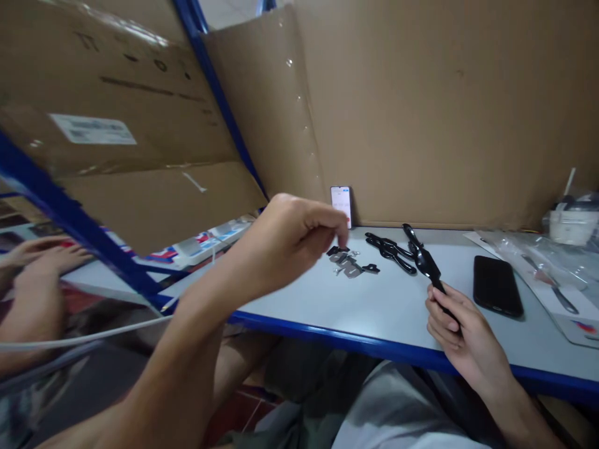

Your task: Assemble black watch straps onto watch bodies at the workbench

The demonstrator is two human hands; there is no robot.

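Note:
My right hand [461, 330] is wrapped round one handle of a black spokeshave frame [425, 262], which tilts up and away over the table. My left hand [299, 240] reaches over the table with its fingers curled downward and close together. Its fingertips are beside the pile of grey metal blades [350, 268] and small silver screws [337, 271]. Whatever those fingers may hold is hidden. More black spokeshave frames [388, 248] lie on the table between the pile and the held one.
A black phone [496, 285] lies on the white table [299, 305], right of my right hand. Another phone [341, 206] leans against the cardboard wall [421, 125]. Plastic packaging [552, 262] covers the right end. Another person's hands [44, 255] are at the far left, beyond a blue post [79, 218].

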